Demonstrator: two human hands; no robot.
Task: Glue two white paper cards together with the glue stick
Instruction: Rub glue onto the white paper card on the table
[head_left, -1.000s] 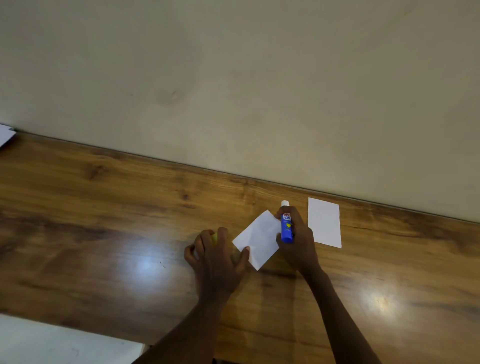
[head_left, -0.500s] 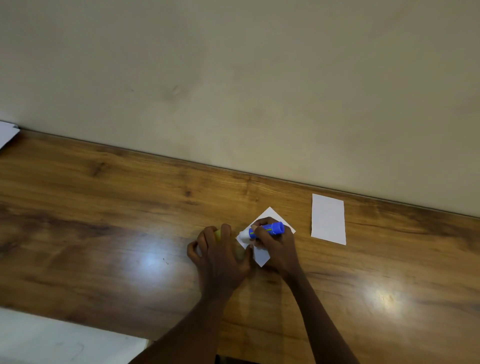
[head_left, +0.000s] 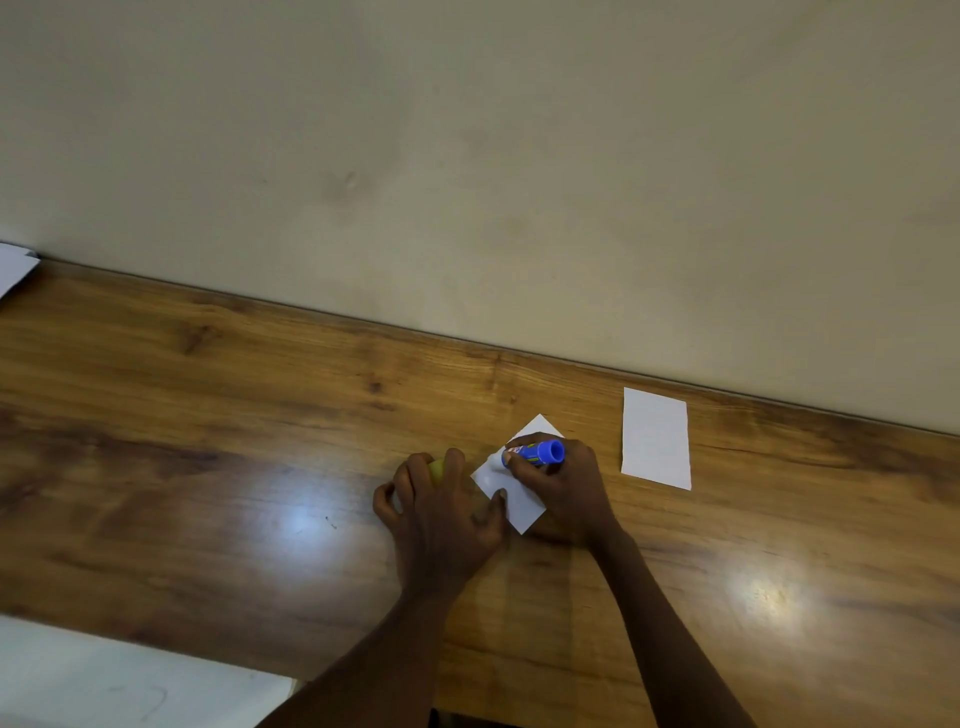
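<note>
There is only one view, from a camera on the person's head, and it looks forward and down over a wooden table (head_left: 208, 467) toward a plain wall (head_left: 467, 156) that fills the upper half. The camera is rolled a little, so the line where table meets wall runs down from left to right, and it sits close enough that both forearms enter from the bottom edge. The left hand (head_left: 441, 514) and right hand (head_left: 566, 483) lie low and a little right of the centre.
</note>
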